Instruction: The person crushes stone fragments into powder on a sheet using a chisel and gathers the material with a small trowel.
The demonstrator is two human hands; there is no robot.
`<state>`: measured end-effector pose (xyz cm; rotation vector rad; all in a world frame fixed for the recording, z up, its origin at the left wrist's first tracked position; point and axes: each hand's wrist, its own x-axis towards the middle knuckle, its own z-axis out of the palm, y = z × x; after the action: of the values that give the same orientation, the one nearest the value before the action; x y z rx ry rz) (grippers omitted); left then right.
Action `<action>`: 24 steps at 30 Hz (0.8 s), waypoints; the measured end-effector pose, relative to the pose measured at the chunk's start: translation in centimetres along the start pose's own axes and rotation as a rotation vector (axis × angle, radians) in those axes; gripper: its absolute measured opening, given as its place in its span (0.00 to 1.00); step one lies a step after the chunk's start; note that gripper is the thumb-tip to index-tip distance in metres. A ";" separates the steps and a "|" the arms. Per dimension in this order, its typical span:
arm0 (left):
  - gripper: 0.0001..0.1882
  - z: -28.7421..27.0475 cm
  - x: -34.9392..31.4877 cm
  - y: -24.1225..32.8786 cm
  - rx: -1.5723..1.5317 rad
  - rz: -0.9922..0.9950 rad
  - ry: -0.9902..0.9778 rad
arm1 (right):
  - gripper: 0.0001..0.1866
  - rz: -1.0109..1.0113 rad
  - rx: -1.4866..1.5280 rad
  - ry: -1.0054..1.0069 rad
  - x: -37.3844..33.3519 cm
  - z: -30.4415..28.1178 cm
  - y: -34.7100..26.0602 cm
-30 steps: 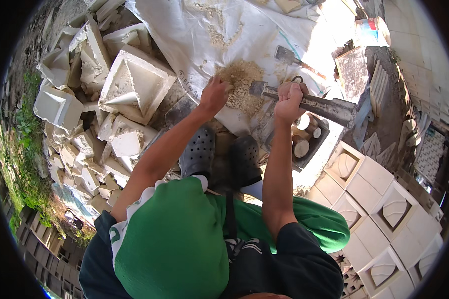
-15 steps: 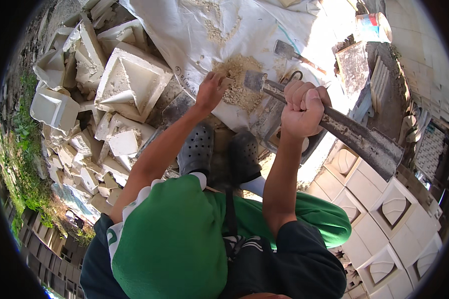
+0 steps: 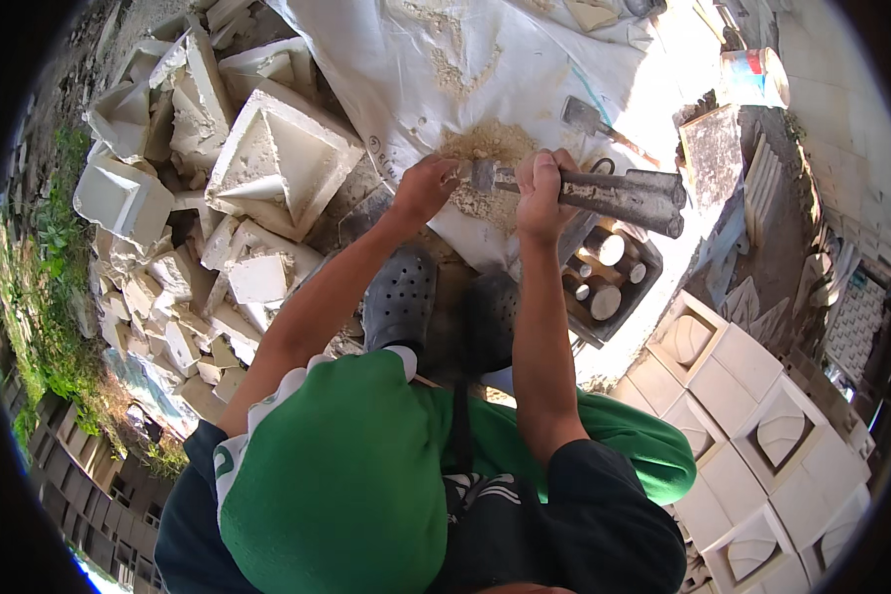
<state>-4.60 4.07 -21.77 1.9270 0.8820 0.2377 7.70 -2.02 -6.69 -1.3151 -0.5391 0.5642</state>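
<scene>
My right hand is wrapped around a long, dark, grooved metal bar crusted with pale dust, which lies nearly level across the view. A flat grey blade-like piece shows at the bar's left end; whether it is joined to the bar I cannot tell. Facing it, my left hand is closed in a pinch, with a small pale piece at the fingertips that is hard to make out. Both hands are over a heap of pale crumbs on a white sheet.
Broken pale hollow blocks are piled on the left. A dark tray of round-ended cylinders stands right of my feet. Beyond lie a flat-bladed tool and a bucket. Patterned pale blocks are stacked at lower right.
My right hand has moved left and slightly down, and the bar has swung from slanting to nearly level. More of the tray now shows. My left hand stays pinched near the heap.
</scene>
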 end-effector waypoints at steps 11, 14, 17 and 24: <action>0.13 0.4 0.9 -0.8 -0.025 0.051 0.205 | 0.16 -0.074 0.036 0.058 2.0 0.8 -6.9; 0.12 0.3 0.4 0.3 -0.017 0.014 0.066 | 0.15 -0.107 -0.119 0.088 1.3 -0.9 3.5; 0.13 1.1 0.8 -0.4 0.107 0.077 0.024 | 0.14 -0.014 -0.089 -0.003 2.0 -0.9 3.7; 0.13 1.9 0.3 0.3 -0.043 0.141 0.163 | 0.17 -0.057 0.000 0.033 3.1 1.0 -7.0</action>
<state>-3.31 2.90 -22.56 1.9523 0.8399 0.5004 9.88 -0.38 0.54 -1.3030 -0.5474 0.4948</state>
